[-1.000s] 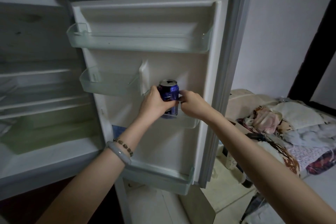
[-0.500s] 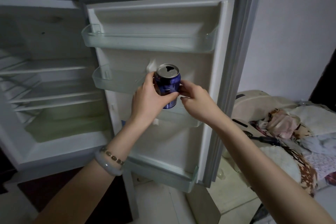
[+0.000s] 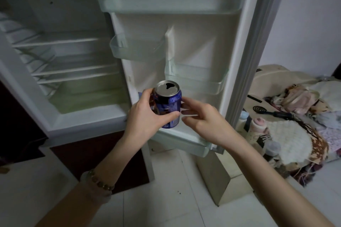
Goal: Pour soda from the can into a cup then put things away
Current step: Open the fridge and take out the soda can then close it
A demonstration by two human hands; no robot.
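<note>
An open fridge (image 3: 55, 61) fills the left and far side of the view, its wire shelves pale and dim. Its door (image 3: 193, 42) stands swung out to the right, inner side facing the camera. Pale floor tiles (image 3: 166, 199) spread across the near ground. To the right lies a heap of patterned bedding (image 3: 287, 134) with a few small bottles along its near edge (their labels are too blurred to read).

The door carries a long clear top shelf (image 3: 166, 3), a smaller bin (image 3: 136, 49) on its left half, another bin (image 3: 195, 79) lower on its right half, and a bottom shelf (image 3: 184, 142) nearest the floor.

The left hand (image 3: 145, 116) wraps around the can, thumb across the near face and fingers curled round the left side, holding it firmly. The right hand (image 3: 204, 118) sits just right of it, fingers loosely extended with the fingertips touching the can's right side and the thumb spread below, gripping nothing.

The can (image 3: 168, 105) is dark blue, roughly upright, its silver top showing an open mouth. It is held in the air in front of the door, below the right bin and above the bottom shelf, resting in none of them.

Two bracelets (image 3: 99, 184) circle the left wrist.
</note>
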